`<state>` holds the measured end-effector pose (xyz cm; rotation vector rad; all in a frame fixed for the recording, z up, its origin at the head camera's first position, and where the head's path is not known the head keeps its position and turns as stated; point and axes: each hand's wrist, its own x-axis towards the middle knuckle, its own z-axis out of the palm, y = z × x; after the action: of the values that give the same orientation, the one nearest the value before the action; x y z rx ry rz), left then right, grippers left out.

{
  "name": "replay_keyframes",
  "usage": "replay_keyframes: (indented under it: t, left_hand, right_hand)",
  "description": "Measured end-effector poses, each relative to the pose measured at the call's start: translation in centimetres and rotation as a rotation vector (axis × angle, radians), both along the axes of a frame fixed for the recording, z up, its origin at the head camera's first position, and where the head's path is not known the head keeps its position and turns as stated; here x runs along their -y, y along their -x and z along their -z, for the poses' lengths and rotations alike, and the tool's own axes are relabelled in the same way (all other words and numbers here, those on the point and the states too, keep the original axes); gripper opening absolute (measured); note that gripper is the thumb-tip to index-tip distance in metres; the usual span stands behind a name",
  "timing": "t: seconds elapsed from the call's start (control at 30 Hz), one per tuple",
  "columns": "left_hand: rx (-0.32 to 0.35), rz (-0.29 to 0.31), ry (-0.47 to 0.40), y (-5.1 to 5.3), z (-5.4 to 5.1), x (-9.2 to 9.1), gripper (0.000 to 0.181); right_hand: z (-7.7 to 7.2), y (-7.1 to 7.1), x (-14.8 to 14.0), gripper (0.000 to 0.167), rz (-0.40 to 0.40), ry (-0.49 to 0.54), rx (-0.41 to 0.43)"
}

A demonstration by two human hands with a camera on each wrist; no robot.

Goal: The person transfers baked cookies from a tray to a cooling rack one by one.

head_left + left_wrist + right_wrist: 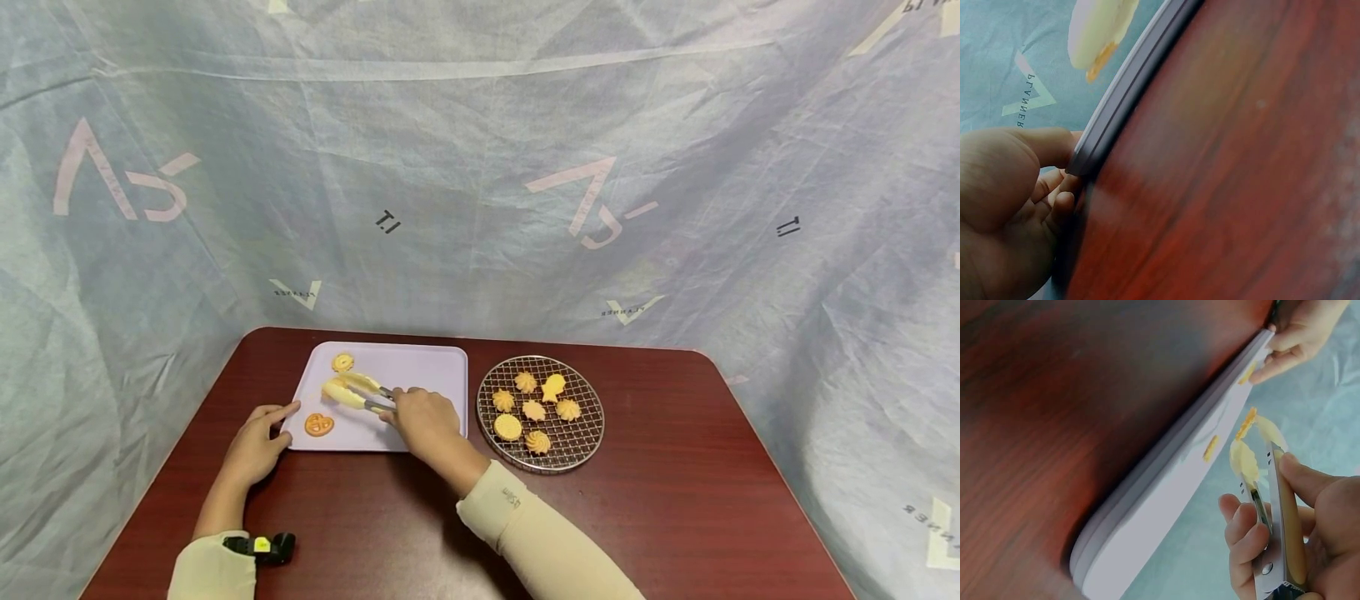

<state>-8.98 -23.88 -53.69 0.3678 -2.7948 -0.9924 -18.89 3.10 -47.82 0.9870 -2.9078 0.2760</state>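
Note:
My right hand (pixel 427 421) grips a pair of metal tongs (pixel 1277 531) with pale yellow tips. Between the tips is a golden cookie (pixel 1246 423), held above the pale lavender tray (pixel 420 367). At the tray's near left corner, my left hand (pixel 255 442) holds the edge between thumb and fingers. Two other cookies lie on the tray: a round one (pixel 342 362) toward the back and a heart-shaped pretzel cookie (pixel 318 425) near the left hand. In the left wrist view, the thumb (pixel 1054 145) meets the tray's rim, and the tray's upper surface is hidden.
Right of the tray stands a round wire cooling rack (pixel 581 437) with several cookies, among them a fish-shaped cookie (pixel 553 387) and a round yellow cookie (pixel 507 427). Both rest on a dark red wooden table (pixel 675 500). Printed grey cloth (pixel 465 167) hangs behind and beside it.

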Motion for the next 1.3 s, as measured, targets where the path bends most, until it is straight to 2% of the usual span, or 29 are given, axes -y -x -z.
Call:
replay_keyframes:
  t: [0.53, 0.8, 0.97, 1.3]
  left_hand:
    - [-0.011, 0.004, 0.014, -0.1, 0.1, 0.1, 0.055]
    - [-0.003, 0.004, 0.009, -0.1, 0.0, 0.0, 0.055]
    - [-0.002, 0.002, 0.003, -0.1, 0.1, 0.0, 0.055]
    - [0.001, -0.003, -0.006, -0.1, -0.2, -0.1, 0.055]
  right_hand:
    - [0.2, -0.2, -6.0, 0.031, -0.026, 0.073, -0.036]
    - [1.0, -0.1, -9.4, 0.030, -0.012, 0.176, -0.062]
    - [1.5, 0.1, -11.3, 0.029, -0.003, 0.230, -0.033]
    - [1.8, 0.6, -15.2, 0.039, 0.083, 0.281, -0.006]
